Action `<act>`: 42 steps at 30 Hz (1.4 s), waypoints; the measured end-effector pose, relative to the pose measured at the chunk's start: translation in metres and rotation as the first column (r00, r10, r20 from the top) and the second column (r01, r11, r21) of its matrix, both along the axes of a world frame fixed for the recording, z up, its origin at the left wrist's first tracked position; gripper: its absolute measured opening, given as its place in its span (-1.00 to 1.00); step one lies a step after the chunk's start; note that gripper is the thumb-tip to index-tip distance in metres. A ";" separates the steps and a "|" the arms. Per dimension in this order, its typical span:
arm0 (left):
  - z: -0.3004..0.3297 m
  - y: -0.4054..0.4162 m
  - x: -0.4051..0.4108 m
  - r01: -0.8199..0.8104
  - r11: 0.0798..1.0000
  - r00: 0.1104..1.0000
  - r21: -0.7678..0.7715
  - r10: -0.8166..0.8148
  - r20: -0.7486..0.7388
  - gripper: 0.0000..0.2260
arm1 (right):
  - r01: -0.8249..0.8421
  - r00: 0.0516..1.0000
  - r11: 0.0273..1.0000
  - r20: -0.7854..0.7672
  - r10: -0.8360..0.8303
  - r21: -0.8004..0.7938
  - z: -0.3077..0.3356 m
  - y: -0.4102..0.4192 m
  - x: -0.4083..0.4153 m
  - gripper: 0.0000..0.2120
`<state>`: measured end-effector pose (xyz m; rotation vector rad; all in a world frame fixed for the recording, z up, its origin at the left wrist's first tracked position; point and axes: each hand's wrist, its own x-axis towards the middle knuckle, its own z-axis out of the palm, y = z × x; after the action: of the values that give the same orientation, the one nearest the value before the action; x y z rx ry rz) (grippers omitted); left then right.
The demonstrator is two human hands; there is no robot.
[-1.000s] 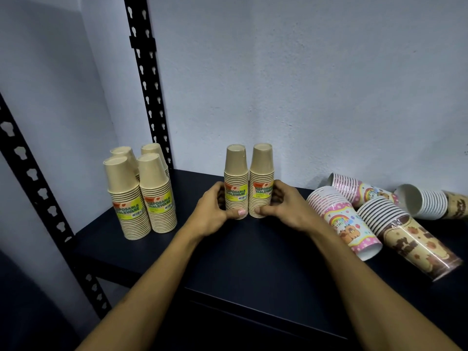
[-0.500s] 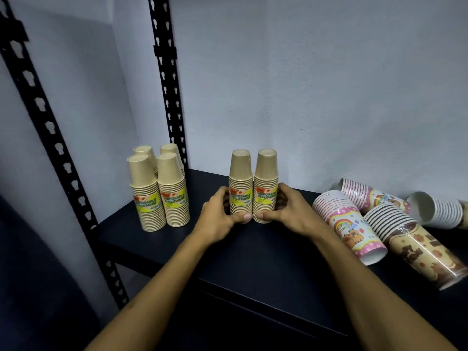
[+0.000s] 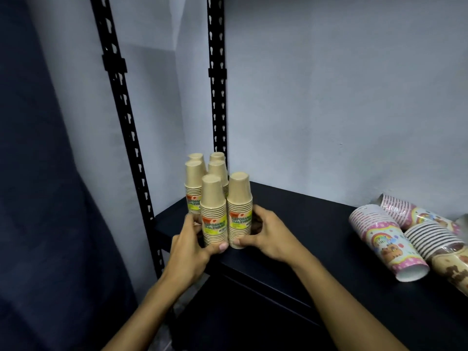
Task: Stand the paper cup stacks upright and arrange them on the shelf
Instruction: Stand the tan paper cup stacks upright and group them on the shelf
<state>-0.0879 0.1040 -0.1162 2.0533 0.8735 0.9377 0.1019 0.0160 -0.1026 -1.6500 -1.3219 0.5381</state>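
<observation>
Two upright kraft cup stacks (image 3: 226,211) are gripped by curled left hand (image 3: 188,245) and right hand (image 3: 268,235) near the shelf's (image 3: 304,224) left edge

The left hand (image 3: 188,245) and right hand (image 3: 266,236) grip two upright tan cup stacks (image 3: 214,211) on the black shelf (image 3: 304,224); patterned stacks (image 3: 387,239) lie toppled at three o'clock.
</observation>
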 end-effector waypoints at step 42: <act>-0.018 0.052 -0.011 -0.058 0.998 0.982 0.017 0.060 -0.181 -0.41 | 0.398 0.796 0.892 0.563 -0.220 -0.213 -0.011 0.037 -0.053 -0.23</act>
<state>-0.0991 0.1558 -0.1338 2.1586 1.0317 0.7971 0.0487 0.0526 -0.1136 -2.3613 -1.3371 0.0890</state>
